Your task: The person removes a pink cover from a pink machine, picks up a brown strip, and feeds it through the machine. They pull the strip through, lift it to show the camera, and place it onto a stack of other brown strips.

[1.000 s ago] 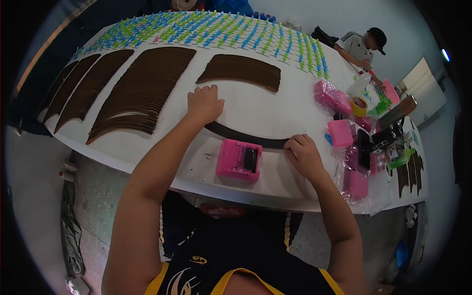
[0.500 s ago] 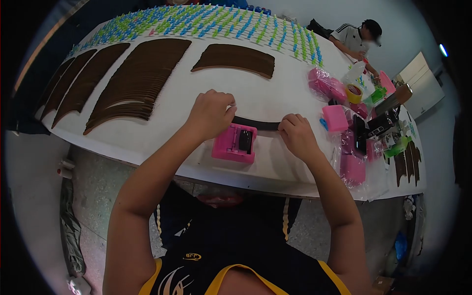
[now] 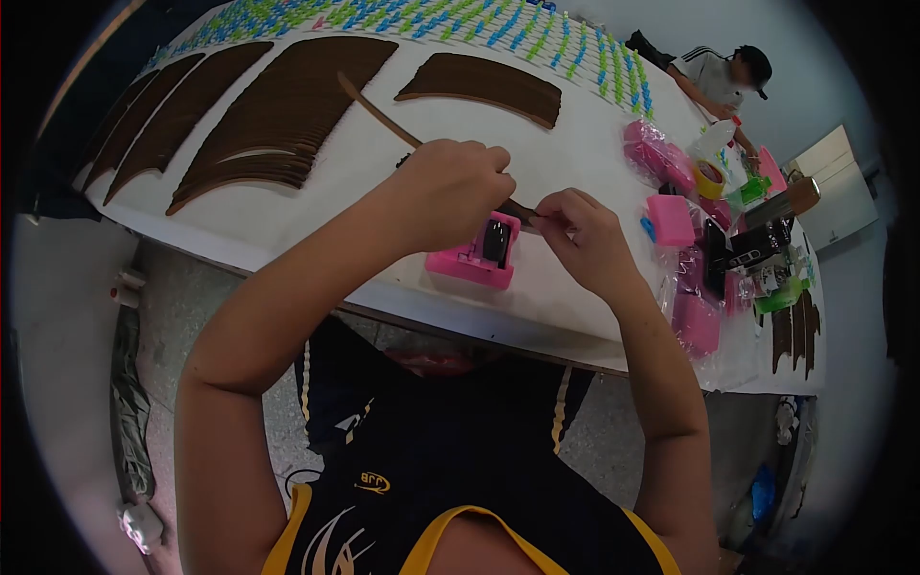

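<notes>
The left hand (image 3: pixel 455 192) is closed into a fist around a thin, curved brown strip (image 3: pixel 383 117), gripping it partway along, knuckles up. The right hand (image 3: pixel 580 240) is nearly closed too: its thumb and forefinger pinch the near end of the strip, and the other fingers are curled in. The strip is lifted off the worktop (image 3: pixel 316 206) and slants from the two hands, above the front edge, up and away toward the far left corner. Its far end passes over a fanned stack of brown pieces (image 3: pixel 287 105). Just under the hands, close to the front edge, sits a pink device (image 3: pixel 470 259) with a dark part in its middle. The length of strip inside the left fist is hidden, and it is not possible to tell whether the pinched end touches the device. The left hand covers part of the device's top. Rows of green and blue clips (image 3: pixel 460 24) along the far edge are cut off by the frame. At the right end, pink boxes (image 3: pixel 669 218) and bagged items crowd together and are hard to make out. Another person (image 3: pixel 719 77) works at the far right corner.
</notes>
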Demonstrator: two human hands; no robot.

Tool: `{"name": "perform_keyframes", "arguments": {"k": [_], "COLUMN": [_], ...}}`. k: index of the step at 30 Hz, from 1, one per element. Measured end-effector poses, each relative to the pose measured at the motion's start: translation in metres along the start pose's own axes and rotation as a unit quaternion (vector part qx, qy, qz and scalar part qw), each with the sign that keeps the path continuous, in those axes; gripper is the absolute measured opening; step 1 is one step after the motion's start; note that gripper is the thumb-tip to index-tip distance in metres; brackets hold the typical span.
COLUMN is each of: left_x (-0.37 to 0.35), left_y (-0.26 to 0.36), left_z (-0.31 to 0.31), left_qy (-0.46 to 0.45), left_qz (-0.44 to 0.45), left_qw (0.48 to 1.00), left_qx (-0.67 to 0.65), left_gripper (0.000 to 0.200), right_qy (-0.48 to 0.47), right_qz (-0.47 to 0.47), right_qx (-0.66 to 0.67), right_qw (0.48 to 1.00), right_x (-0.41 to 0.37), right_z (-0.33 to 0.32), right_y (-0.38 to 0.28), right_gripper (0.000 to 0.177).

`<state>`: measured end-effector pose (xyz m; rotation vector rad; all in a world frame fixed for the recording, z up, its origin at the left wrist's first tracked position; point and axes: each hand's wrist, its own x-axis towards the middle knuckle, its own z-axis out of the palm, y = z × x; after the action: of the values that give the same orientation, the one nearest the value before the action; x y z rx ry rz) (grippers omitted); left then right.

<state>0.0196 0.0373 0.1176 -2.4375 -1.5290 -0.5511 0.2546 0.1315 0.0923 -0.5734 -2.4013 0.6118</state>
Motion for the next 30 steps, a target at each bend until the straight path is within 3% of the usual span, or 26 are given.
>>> {"name": "perform_keyframes", "arguments": {"k": [4, 12, 15, 24, 30], "left_x": [0.0, 0.005, 0.007, 0.012, 0.007], "left_y": [-0.003, 0.004, 0.003, 0.009, 0.003], "left_z": [-0.012, -0.024, -0.02, -0.033, -0.026], "left_qy": [-0.023, -0.061, -0.033, -0.091, -0.075], "left_qz": [0.027, 0.086, 0.112, 0.094, 0.088], "left_qw": [0.999, 0.99, 0.985, 0.986, 0.987], "left_qx": [0.007, 0.092, 0.125, 0.108, 0.114], "left_gripper": [0.004, 0.006, 0.012, 0.01, 0.008], "right_qy": [-0.06, -0.091, -0.095, -0.076, -0.082], "right_qz": [0.02, -0.013, -0.005, -0.008, 0.006], "right_qx": [0.011, 0.035, 0.039, 0.054, 0.045], "right_qw": [0.998, 0.995, 0.995, 0.996, 0.996], "right_x": [0.002, 0.007, 0.007, 0.008, 0.007], "right_z": [0.01, 0.029, 0.032, 0.045, 0.042], "right_y": [-0.002, 0.007, 0.009, 0.014, 0.011], "right_gripper": [0.011, 0.012, 0.012, 0.015, 0.015]}}
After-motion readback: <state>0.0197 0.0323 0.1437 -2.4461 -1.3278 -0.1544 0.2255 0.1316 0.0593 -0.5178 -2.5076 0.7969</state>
